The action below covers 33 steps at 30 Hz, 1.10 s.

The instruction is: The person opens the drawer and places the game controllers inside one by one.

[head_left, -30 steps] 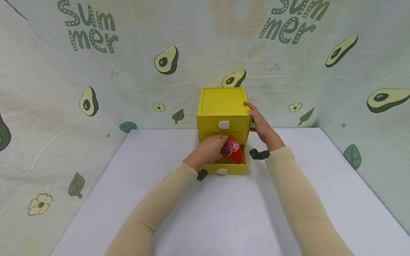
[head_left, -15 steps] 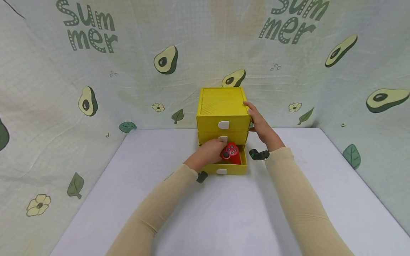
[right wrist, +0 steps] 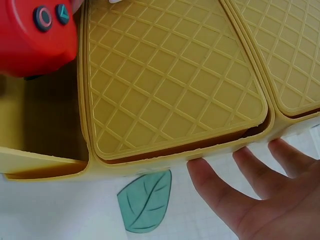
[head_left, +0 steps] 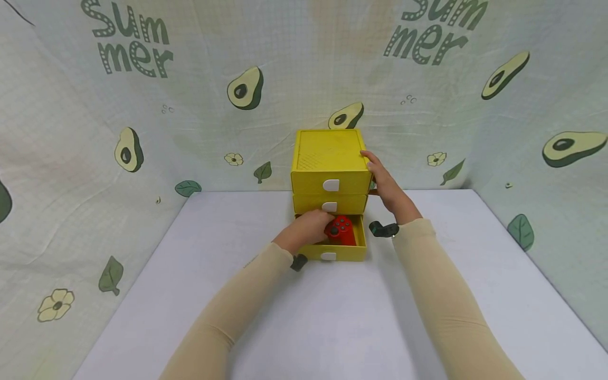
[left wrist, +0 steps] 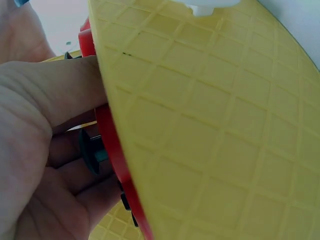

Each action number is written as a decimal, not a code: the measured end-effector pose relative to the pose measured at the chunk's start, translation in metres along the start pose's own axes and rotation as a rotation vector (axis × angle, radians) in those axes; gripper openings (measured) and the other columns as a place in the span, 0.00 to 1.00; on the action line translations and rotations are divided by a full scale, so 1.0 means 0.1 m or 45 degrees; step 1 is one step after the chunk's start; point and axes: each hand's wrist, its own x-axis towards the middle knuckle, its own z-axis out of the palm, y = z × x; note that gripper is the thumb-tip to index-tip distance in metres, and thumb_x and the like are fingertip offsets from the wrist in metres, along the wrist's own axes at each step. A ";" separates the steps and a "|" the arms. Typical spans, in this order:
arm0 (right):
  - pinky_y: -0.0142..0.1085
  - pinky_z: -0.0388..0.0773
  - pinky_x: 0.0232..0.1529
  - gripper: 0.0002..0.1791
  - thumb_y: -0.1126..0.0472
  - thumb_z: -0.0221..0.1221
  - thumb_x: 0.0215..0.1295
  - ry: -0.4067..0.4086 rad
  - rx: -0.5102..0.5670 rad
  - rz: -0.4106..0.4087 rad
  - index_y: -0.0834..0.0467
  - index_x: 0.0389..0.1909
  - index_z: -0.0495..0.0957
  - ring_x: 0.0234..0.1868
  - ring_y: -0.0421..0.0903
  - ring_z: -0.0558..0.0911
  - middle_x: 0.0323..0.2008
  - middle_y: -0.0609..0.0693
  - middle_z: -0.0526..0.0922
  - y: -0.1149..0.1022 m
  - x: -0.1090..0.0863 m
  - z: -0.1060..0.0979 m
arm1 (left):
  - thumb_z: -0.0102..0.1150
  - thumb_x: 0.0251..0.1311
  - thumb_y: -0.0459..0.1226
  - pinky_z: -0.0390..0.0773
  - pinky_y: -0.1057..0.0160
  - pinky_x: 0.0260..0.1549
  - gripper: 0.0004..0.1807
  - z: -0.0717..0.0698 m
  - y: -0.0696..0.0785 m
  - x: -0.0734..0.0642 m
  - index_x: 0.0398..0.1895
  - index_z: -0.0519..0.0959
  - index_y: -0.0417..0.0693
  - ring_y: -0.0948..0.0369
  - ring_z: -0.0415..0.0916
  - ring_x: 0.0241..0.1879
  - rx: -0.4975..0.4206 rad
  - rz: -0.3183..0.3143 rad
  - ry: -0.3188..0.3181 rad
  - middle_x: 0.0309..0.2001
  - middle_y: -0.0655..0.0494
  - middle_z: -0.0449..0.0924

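Observation:
A red game controller lies partly down inside the pulled-out bottom drawer of a small yellow drawer cabinet. My left hand grips the controller's left side; in the left wrist view the thumb and fingers curl round it, with the drawer front hiding much of it. Along the cabinet's right side, my right hand steadies the body with extended fingers. In the right wrist view these fingertips touch the cabinet's side wall, and a round end of the controller shows above the drawer.
Two upper drawers with white pull tabs are pushed in. The cabinet stands at the back of a white table, near a cloth backdrop printed with avocados and leaves. Dark wrist cameras sit at both wrists.
My left hand has lowered the red controller deeper into the bottom drawer, and the middle drawer's tab now shows above the hand. My right hand has stayed on the cabinet's side.

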 end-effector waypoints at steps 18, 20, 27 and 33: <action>0.65 0.58 0.66 0.29 0.45 0.29 0.76 0.001 0.007 0.006 0.39 0.76 0.42 0.71 0.62 0.56 0.77 0.53 0.42 0.00 0.00 0.02 | 0.61 0.62 0.37 0.76 0.62 0.57 0.22 0.15 -0.10 0.09 0.61 0.76 0.50 0.62 0.77 0.44 -0.037 -0.010 -0.117 0.49 0.58 0.82; 0.65 0.58 0.66 0.29 0.44 0.29 0.76 0.001 0.005 0.010 0.38 0.76 0.42 0.71 0.62 0.56 0.77 0.53 0.42 0.00 0.01 0.02 | 0.61 0.62 0.37 0.76 0.62 0.58 0.22 0.16 -0.11 0.10 0.61 0.76 0.50 0.62 0.76 0.44 -0.042 -0.007 -0.123 0.50 0.58 0.82; 0.65 0.59 0.66 0.29 0.45 0.29 0.76 0.001 -0.002 -0.002 0.38 0.76 0.42 0.71 0.62 0.57 0.77 0.52 0.43 0.00 0.00 0.01 | 0.61 0.62 0.37 0.74 0.62 0.60 0.23 0.17 -0.11 0.10 0.62 0.75 0.50 0.62 0.76 0.47 -0.078 -0.009 -0.115 0.53 0.58 0.81; 0.65 0.59 0.66 0.29 0.45 0.28 0.76 0.003 -0.011 0.006 0.40 0.76 0.41 0.71 0.62 0.57 0.77 0.53 0.42 0.00 0.00 0.01 | 0.61 0.62 0.38 0.73 0.62 0.61 0.25 0.16 -0.13 0.08 0.64 0.74 0.52 0.62 0.75 0.52 -0.179 -0.008 -0.095 0.57 0.59 0.79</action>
